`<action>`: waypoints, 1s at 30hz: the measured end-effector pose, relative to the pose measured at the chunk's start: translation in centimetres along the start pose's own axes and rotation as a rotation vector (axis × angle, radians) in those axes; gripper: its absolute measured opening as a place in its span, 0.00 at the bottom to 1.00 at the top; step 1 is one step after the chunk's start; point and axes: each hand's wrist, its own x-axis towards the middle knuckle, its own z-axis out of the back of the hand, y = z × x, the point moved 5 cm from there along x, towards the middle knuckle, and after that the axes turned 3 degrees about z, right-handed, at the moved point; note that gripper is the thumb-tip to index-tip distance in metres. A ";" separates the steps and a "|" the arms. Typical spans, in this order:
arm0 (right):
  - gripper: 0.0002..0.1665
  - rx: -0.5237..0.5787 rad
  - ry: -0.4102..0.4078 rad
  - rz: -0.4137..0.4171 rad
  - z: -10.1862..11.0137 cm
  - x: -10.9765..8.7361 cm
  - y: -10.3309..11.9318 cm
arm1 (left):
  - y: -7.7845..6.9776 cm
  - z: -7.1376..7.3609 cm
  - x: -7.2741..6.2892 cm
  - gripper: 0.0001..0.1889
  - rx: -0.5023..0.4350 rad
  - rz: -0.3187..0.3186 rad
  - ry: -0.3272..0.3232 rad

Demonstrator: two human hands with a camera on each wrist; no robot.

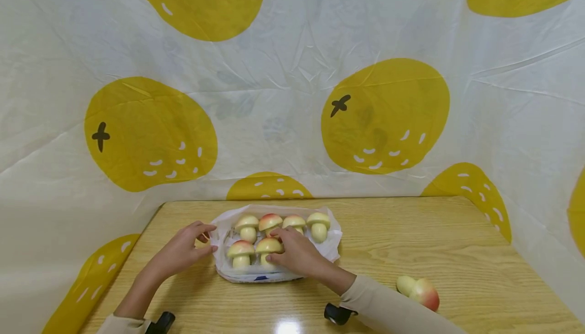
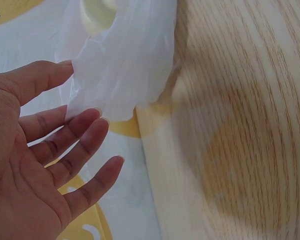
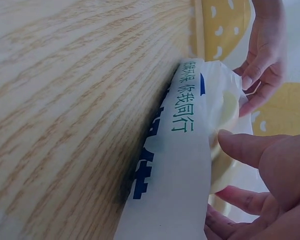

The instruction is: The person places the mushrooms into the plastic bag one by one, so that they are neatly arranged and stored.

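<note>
Several toy mushrooms (image 1: 247, 225) with cream stems and yellow or reddish caps lie in two rows in a shallow container lined with a white plastic bag (image 1: 221, 235). My right hand (image 1: 299, 253) holds one mushroom (image 1: 268, 245) of the near row between thumb and fingers. In the right wrist view its thumb and fingertips lie against the pale mushroom (image 3: 223, 167), partly hidden by the bag's printed side (image 3: 175, 150). At the left end, my left hand (image 1: 183, 247) touches the bag's edge, its fingers spread and loosely bent in the left wrist view.
Another toy mushroom (image 1: 422, 292), with a red-tinged cap, lies on its side at the right of the wooden table (image 1: 384, 232). A white sheet (image 1: 274, 136) with yellow fruit prints hangs behind the table and along its sides.
</note>
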 end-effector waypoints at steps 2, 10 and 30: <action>0.33 -0.001 -0.002 0.001 0.1 0.0 0.1 | 0.0 0.0 0.0 0.26 -0.001 0.001 0.000; 0.31 0.015 -0.005 0.025 0.3 -0.2 0.3 | 0.1 0.0 -0.1 0.25 -0.004 0.003 0.001; 0.33 0.128 0.064 0.020 1.1 -0.4 -0.2 | 0.1 0.1 -0.2 0.26 -0.009 0.006 0.002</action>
